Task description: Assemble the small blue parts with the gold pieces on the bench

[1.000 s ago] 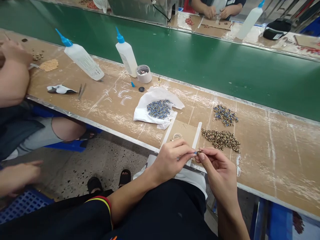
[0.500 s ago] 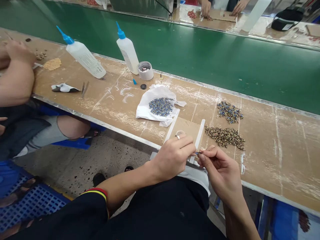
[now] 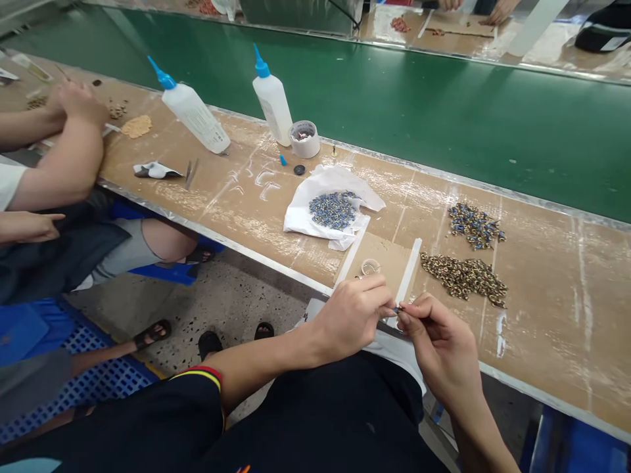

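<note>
**Tiny part pinched between two hands**

Hardly anything had shifted since a moment before. Both hands stayed together at the near edge of the worktop point(image 3: 542, 315), though a co-worker's hand point(image 3: 29, 226) had come to rest on a lap at the left.

The left hand point(image 3: 352, 315) and the right hand point(image 3: 438, 341) met fingertip to fingertip, each pinching one small part point(image 3: 397, 309). It was bluish-dark and too small to make out well. It sat just off the worktop's edge, near the brass-coloured pile point(image 3: 463, 276) and short of the white sheet point(image 3: 300, 220) heaped with blue pieces point(image 3: 334, 210).

To my eye the part looked very light and stiff, and so tiny it would slip away easily. A gentle fingertip pinch at its sides seemed the only hold, kept low over the worktop in case it dropped.
</note>
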